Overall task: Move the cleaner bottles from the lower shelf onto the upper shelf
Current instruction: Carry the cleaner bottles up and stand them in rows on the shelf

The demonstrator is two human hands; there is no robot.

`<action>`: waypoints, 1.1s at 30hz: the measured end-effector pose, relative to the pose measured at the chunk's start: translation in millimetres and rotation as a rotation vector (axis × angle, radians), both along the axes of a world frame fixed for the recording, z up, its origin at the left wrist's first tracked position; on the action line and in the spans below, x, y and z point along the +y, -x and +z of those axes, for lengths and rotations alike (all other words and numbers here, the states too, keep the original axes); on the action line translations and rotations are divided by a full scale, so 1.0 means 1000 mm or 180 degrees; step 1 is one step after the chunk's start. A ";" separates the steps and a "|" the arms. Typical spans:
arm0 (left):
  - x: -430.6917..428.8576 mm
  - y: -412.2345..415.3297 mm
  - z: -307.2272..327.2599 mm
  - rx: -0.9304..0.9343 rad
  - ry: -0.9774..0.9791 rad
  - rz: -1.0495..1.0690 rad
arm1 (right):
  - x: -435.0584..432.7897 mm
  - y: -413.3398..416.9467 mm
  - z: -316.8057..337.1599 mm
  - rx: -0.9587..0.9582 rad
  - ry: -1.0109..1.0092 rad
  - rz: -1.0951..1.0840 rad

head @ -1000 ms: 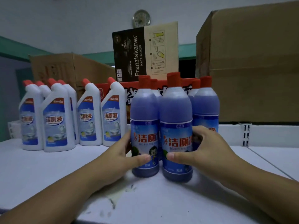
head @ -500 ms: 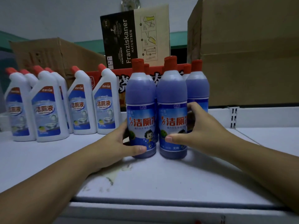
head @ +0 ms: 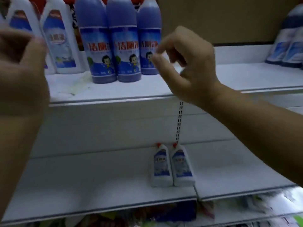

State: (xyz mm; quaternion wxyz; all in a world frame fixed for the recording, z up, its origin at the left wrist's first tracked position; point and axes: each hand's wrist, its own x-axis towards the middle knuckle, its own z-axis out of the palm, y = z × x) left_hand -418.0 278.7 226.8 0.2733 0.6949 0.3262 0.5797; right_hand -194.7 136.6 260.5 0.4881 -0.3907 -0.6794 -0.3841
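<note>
- State of grip: the left hand [head: 21,66] is raised at the left edge, blurred, and holds nothing visible, though whether its fingers are spread or curled cannot be told; the right hand [head: 185,63] hangs loosely curled and empty in front of the upper shelf [head: 131,94], clear of every bottle.
- Location of task items: two white cleaner bottles [head: 172,166] stand upright and touching on the lower shelf [head: 98,182]; three blue bottles [head: 114,46] stand close together near the front of the upper shelf, with white bottles [head: 60,41] just beside them on the left.
- Hazard, knock-over: the right hand is just beside the rightmost blue bottle; a careless downward sweep could clip it and topple the group off the front edge.
- Hazard, double pick: the lower pair touch each other; seizing one by its narrow neck may tip its neighbour.
- Hazard, placement: bare shelf shows only in front and to the right; setting a bottle too near the lip risks a fall.
- Hazard, visibility: the view is blurred; a reach begun now is likely to be misjudged.
</note>
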 end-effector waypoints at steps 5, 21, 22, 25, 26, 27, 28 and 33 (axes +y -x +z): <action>-0.077 -0.036 -0.131 0.0359 -0.0393 -0.0642 | -0.057 -0.060 -0.138 -0.0147 0.2605 -0.0840; -0.026 -0.189 -0.308 0.1790 0.3923 -0.0899 | -0.007 -0.124 -0.346 0.4463 0.5267 -0.0887; -0.024 -0.190 -0.307 0.1829 0.4010 -0.0932 | -0.006 -0.126 -0.347 0.4458 0.5304 -0.0834; -0.020 -0.196 -0.302 0.2009 0.4132 -0.0985 | -0.006 -0.130 -0.353 0.4386 0.5298 -0.0847; -0.021 -0.198 -0.302 0.2002 0.4151 -0.0967 | -0.007 -0.131 -0.353 0.4349 0.5269 -0.0887; -0.024 -0.200 -0.301 0.1940 0.4150 -0.0950 | -0.008 -0.132 -0.352 0.4289 0.5258 -0.0918; -0.029 -0.202 -0.301 0.1837 0.4170 -0.0939 | -0.009 -0.133 -0.351 0.4238 0.5273 -0.0916; -0.065 -0.172 -0.305 0.1026 0.4187 -0.0963 | -0.030 -0.126 -0.344 0.4611 0.5256 -0.0475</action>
